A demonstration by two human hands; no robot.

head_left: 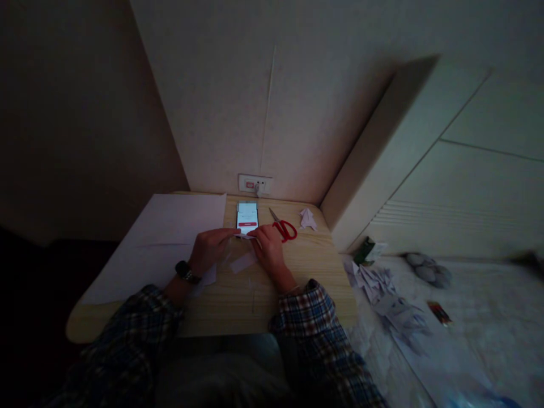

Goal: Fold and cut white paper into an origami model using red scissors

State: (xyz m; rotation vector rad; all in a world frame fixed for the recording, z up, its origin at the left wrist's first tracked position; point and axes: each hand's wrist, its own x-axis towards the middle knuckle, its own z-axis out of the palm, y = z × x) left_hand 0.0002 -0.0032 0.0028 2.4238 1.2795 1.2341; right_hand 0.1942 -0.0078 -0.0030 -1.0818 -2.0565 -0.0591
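Observation:
Both hands rest on a small wooden table [306, 266]. My left hand [210, 248], with a dark watch on the wrist, and my right hand [268, 247] both pinch a small white piece of paper [243, 262] between them, fingers closed on its upper edge. Just beyond the fingertips lies a lit phone [247, 217] with a red button on its screen. Red-handled scissors [283, 226] lie right of my right hand.
A large white sheet [165, 238] covers the table's left side. A folded paper figure [307, 218] sits at the far right corner. A wall socket [255, 184] is behind the phone. A heap of folded papers [386, 300] lies on the bed to the right, beside a white cabinet [425, 170].

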